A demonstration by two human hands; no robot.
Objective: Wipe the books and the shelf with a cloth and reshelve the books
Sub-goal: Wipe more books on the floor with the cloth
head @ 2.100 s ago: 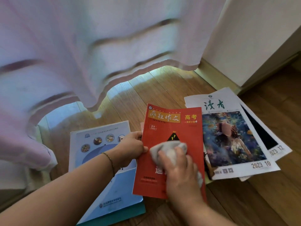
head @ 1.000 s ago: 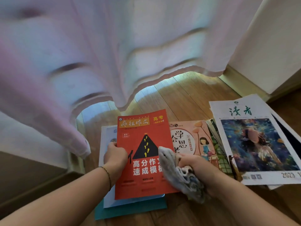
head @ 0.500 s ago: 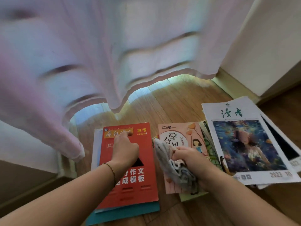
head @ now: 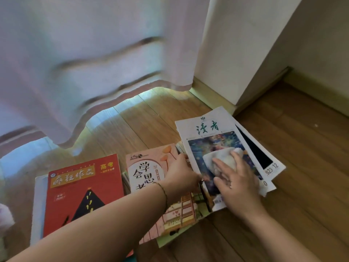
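Note:
A white magazine (head: 205, 127) with a blue picture cover lies on the wooden floor at the right. My right hand (head: 236, 181) presses a pale cloth (head: 219, 160) flat onto its cover with straight fingers. My left hand (head: 181, 174) grips the magazine's left edge. A pink book (head: 145, 169) lies beside it, partly under my left arm. A red book (head: 79, 186) tops a stack at the left.
Another magazine (head: 264, 157) pokes out under the white one. A sheer pink curtain (head: 85, 63) hangs over the floor behind the books. A white wall corner (head: 236, 53) stands at the back right. Bare wooden floor (head: 302, 167) lies to the right.
My left hand left the red book and took the white magazine's edge. My right hand carried the cloth from over the pink book onto the magazine's cover. The view shifted right.

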